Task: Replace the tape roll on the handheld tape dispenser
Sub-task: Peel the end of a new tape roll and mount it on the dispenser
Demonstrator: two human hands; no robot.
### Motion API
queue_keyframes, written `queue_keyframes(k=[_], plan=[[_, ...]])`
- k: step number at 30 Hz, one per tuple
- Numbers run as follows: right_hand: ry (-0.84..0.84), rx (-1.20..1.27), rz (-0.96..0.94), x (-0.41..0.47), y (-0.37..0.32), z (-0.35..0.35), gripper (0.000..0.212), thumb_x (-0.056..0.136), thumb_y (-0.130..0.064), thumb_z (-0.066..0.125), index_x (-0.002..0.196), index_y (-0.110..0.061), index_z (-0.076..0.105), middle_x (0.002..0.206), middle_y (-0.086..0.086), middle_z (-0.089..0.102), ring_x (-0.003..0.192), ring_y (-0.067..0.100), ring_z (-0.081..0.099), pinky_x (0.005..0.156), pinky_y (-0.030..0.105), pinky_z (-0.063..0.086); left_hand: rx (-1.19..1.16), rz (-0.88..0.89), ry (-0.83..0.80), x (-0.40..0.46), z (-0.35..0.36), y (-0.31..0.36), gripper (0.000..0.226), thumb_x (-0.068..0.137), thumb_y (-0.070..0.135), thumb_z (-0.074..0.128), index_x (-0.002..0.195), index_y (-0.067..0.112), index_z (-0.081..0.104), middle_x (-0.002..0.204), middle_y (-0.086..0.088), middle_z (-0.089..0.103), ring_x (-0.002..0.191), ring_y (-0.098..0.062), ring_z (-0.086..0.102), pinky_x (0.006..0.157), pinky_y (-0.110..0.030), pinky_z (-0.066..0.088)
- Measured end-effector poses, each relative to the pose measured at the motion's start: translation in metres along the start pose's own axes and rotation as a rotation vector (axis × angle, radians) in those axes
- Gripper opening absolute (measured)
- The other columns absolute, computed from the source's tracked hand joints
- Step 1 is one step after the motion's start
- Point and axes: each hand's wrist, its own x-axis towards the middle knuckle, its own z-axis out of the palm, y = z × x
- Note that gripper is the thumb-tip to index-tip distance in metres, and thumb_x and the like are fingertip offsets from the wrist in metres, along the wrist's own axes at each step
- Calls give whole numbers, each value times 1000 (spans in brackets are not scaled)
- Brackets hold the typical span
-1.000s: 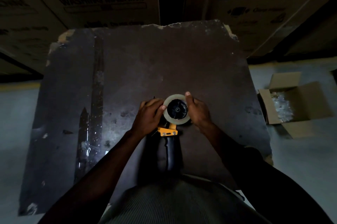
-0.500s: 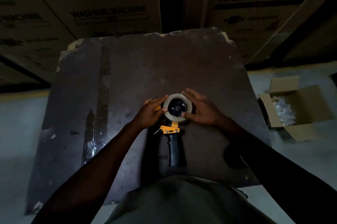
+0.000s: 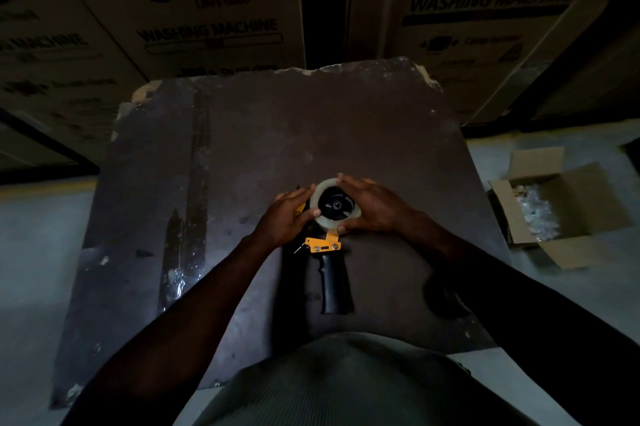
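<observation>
Head view: pale, seemingly clear tape roll (image 3: 320,218) between hands.

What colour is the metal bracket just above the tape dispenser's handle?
Yellow-orange, on the bracket between the black handle and tape roll; the head view shows it.

A dark, scuffed counter (image 3: 242,148) with chipped far corners carries the tape dispenser (image 3: 329,252), lying flat near its middle, black handle pointing toward the person
</observation>
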Motion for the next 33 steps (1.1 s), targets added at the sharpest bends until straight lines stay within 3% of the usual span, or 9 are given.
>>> queue_keyframes(k=[4, 10, 15, 18, 21, 25, 28, 33], plan=[[28, 28, -17, -4, -1, 4, 99, 79, -54, 72, 155, -12, 23, 164, 7, 18, 147, 24, 24, 117, 30, 18, 57, -13, -16, -1, 2, -2, 76, 86, 72, 39, 148, 29, 36, 146, 2, 52, 129, -26, 49, 105, -43, 44], [-13, 97, 32, -7, 4, 16, 102, 79, -53, 73, 155, -10, 20, 164, 11, 15, 149, 24, 22, 119, 26, 17, 217, 14, -27, 3, 7, 3, 63, 95, 49, 50, 150, 22, 35, 149, -1, 47, 128, -32, 41, 103, -39, 40], [11, 174, 32, -9, 6, 16, 101, 78, -50, 75, 155, -15, 20, 165, 8, 14, 149, 22, 23, 115, 24, 21, 222, 8, -41, 6, 5, 5, 60, 97, 49, 46, 151, 27, 31, 147, -1, 48, 128, -31, 42, 103, -40, 40], [29, 197, 59, -9, 9, 19, 102, 77, -49, 77, 155, -17, 21, 164, 6, 15, 148, 22, 25, 115, 25, 22, 104, 97, -1, 3, 2, 3, 53, 99, 38, 48, 148, 22, 39, 144, -5, 51, 130, -26, 47, 105, -28, 30], [49, 207, 76, -9, 12, 23, 102, 76, -51, 77, 155, -19, 21, 165, 4, 15, 148, 21, 25, 113, 23, 20, -54, 116, 120, -13, -6, -3, 46, 92, 47, 53, 132, 27, 58, 142, -3, 50, 129, -19, 50, 107, -40, 42], [33, 213, 69, -7, 12, 21, 103, 75, -50, 78, 155, -19, 21, 165, 3, 15, 148, 22, 25, 116, 28, 22, 136, 158, 187, -34, -15, -3, 36, 79, 54, 64, 102, 28, 74, 145, -6, 47, 130, -28, 43, 97, -33, 43], [12, 207, 70, -4, 11, 17, 104, 75, -48, 79, 155, -17, 21, 165, 4, 15, 148, 21, 25, 116, 26, 22, 251, 134, 106, -36, -15, 4, 33, 76, 49, 74, 105, 32, 74, 152, -6, 38, 134, -35, 37, 97, -44, 46], [-1, 193, 72, -2, 9, 15, 105, 74, -47, 81, 155, -16, 21, 165, 5, 15, 149, 20, 23, 115, 24, 21, 368, -7, -11, -24, -7, 15, 34, 75, 54, 71, 104, 36, 72, 157, -3, 22, 135, -33, 30, 98, -48, 46]])
